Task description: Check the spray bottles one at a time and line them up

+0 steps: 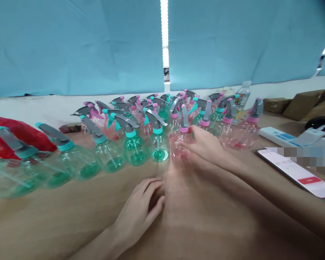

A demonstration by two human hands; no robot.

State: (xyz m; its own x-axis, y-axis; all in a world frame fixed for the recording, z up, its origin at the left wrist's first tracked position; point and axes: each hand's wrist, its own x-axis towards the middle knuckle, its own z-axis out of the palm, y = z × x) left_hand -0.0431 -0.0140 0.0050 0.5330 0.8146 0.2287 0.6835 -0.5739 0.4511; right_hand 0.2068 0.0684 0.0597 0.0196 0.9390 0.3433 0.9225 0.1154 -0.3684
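Note:
My right hand is wrapped round the right side of a clear pink spray bottle with a pink collar and grey trigger head, which stands upright on the table. Near the middle of the tabletop, my left hand rests with loosely bent fingers and the thumb apart, holding nothing. Just left of the pink bottle stands a green spray bottle with a turquoise collar. More green bottles run in a row to the left. Pink bottles stand to the right of my right hand.
Behind the front row, several more spray bottles crowd together. A red plastic bag lies at the left. On the right are a phone, a white power strip and cardboard boxes. A blue curtain hangs behind the table.

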